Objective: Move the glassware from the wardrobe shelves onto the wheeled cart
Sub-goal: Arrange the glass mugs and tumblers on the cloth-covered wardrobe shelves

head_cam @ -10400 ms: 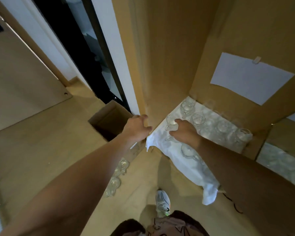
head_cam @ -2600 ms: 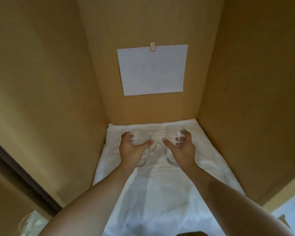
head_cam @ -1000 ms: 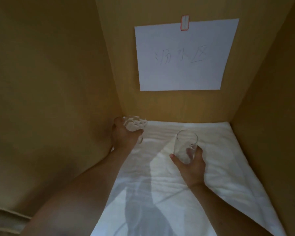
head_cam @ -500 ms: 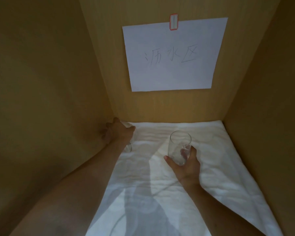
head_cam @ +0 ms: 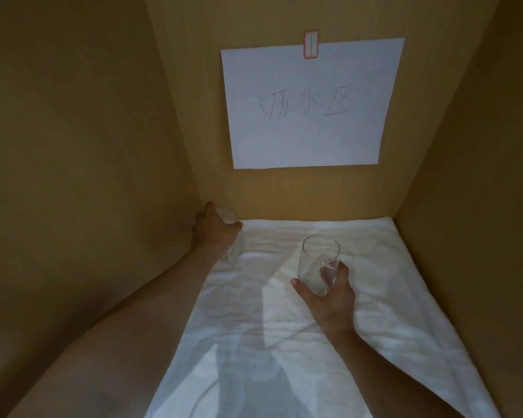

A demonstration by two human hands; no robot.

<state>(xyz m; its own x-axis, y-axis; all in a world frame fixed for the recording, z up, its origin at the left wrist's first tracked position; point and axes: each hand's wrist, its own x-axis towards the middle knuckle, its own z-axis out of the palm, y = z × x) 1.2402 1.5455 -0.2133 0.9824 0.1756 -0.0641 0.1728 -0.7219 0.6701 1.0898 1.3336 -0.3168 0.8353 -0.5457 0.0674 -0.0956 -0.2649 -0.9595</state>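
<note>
My right hand [head_cam: 329, 294] grips a clear straight tumbler [head_cam: 316, 260] near its base, upright just above the white towel [head_cam: 314, 342] that covers the wardrobe shelf. My left hand [head_cam: 215, 229] is in the back left corner of the shelf with its fingers curled round a second clear glass [head_cam: 231, 233]. That glass is mostly hidden by the hand; its lower part shows beside the wrist, near the towel. The cart is out of view.
The compartment's wooden left wall [head_cam: 88, 176], back wall and right wall [head_cam: 480, 176] close in tightly. A white paper sign [head_cam: 308, 107] with handwritten characters is clipped to the back wall.
The left hand has lowered its glass into the back left corner over the last second. The right hand and tumbler have hardly moved.
</note>
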